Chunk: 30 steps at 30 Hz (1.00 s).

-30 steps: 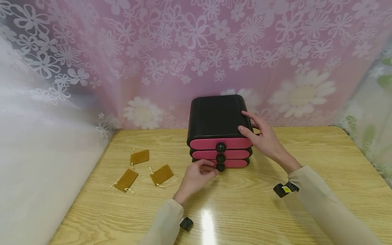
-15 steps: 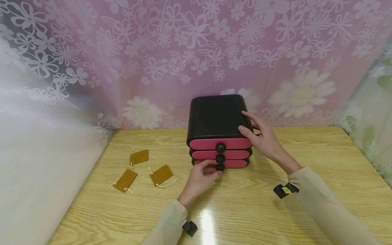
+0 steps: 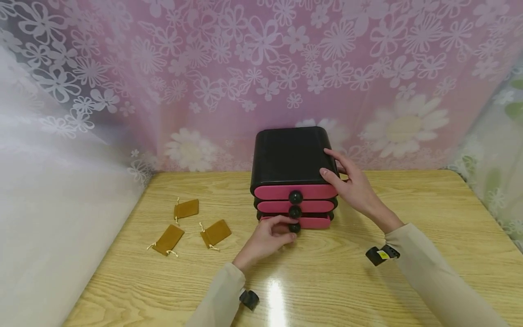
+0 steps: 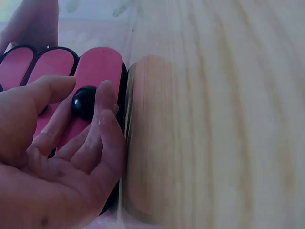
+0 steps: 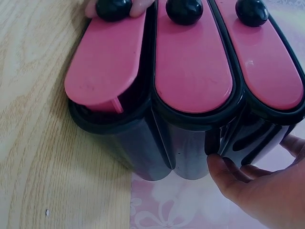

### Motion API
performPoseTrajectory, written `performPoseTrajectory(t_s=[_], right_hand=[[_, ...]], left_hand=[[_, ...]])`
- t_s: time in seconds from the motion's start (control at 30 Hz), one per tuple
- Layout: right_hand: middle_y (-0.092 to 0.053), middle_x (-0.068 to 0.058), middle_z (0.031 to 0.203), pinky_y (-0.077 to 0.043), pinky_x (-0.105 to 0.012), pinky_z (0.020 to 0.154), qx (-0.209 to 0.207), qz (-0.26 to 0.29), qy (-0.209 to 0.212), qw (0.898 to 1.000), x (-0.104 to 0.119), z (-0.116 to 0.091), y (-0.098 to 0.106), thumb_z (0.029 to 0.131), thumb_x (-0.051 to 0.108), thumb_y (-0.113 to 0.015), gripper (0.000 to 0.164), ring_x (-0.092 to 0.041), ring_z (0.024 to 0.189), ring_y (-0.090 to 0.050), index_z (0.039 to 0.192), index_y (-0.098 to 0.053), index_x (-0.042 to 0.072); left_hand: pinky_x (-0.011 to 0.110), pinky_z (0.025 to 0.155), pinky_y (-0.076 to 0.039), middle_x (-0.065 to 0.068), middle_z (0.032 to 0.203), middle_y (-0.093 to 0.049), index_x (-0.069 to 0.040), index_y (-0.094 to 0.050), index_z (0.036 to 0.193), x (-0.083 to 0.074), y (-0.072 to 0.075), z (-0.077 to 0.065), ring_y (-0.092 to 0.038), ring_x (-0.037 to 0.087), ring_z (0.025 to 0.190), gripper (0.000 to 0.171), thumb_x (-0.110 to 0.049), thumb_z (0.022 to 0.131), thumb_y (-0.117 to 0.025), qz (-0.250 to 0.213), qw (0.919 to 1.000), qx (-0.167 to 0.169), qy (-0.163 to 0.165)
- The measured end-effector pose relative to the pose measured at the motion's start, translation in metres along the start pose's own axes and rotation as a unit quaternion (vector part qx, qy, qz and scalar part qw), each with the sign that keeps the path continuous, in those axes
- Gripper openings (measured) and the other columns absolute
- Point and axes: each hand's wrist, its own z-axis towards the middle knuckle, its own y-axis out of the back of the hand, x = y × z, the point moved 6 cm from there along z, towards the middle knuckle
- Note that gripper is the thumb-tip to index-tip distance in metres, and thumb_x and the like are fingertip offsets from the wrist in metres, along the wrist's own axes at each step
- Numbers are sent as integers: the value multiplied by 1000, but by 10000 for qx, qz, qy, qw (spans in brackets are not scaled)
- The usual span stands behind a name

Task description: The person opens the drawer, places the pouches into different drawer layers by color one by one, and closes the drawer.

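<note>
A small black cabinet [image 3: 292, 154] with three pink-fronted drawers stands on the table in the head view. My left hand [image 3: 261, 240] holds the round black knob [image 4: 84, 102] of the lowest drawer [image 3: 316, 223], its fingers curled about it. That drawer sticks out a little; in the right wrist view a narrow gap shows behind its front. The middle drawer [image 5: 193, 62] and the top drawer [image 5: 264, 52] sit flush in their black frames. At the cabinet's right side, my right hand [image 3: 357, 188] grips the upper edge, thumb and fingers bent against the casing.
Three brown drawstring pouches lie left of the cabinet: one farther back [image 3: 187, 209], one nearest the cabinet [image 3: 216, 234], one at the left [image 3: 168, 240]. Behind the wooden table [image 3: 327, 281] hangs a pink floral curtain [image 3: 261, 68]; a pale sheet [image 3: 53, 204] borders the left.
My left fingers have closed in on the lowest knob, and the lowest drawer has come slightly forward toward me. My right hand stays on the cabinet; the pouches have not moved.
</note>
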Motion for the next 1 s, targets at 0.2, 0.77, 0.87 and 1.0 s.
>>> performPoseTrajectory(t_s=[0.2,0.77,0.87,1.0], right_hand=[[-24,-12,170,-50,-66,98,1,12,11,10000,0,-1,0,105,32,-55,61,-48,142,-46,162,-32,27],[-25,-11,169,-51,-64,97,-52,-10,47,10000,-2,0,1,105,32,-55,61,-46,141,-48,161,-33,28],[-26,-11,169,-51,-64,97,-34,17,45,10000,-2,0,0,105,32,-55,61,-45,142,-48,161,-33,28],[-25,-11,169,-51,-63,97,-16,35,46,10000,-2,0,0,105,31,-55,61,-45,142,-48,162,-33,28]], left_hand=[[23,63,-53,12,99,-78,-18,-74,118,-5,0,-5,-74,23,83,22,-18,96,-72,301,9993,-119,-201],[22,62,-56,0,99,-76,-21,-75,112,-11,-6,-21,-70,9,78,18,-16,95,-73,971,9947,112,-328],[21,62,-55,1,97,-76,-20,-75,111,-12,-7,-23,-69,7,77,18,-14,94,-73,1039,9937,162,-397],[19,65,-55,0,96,-76,-19,-75,110,-14,-7,-26,-69,2,77,17,-14,94,-73,1153,9918,264,-490]])
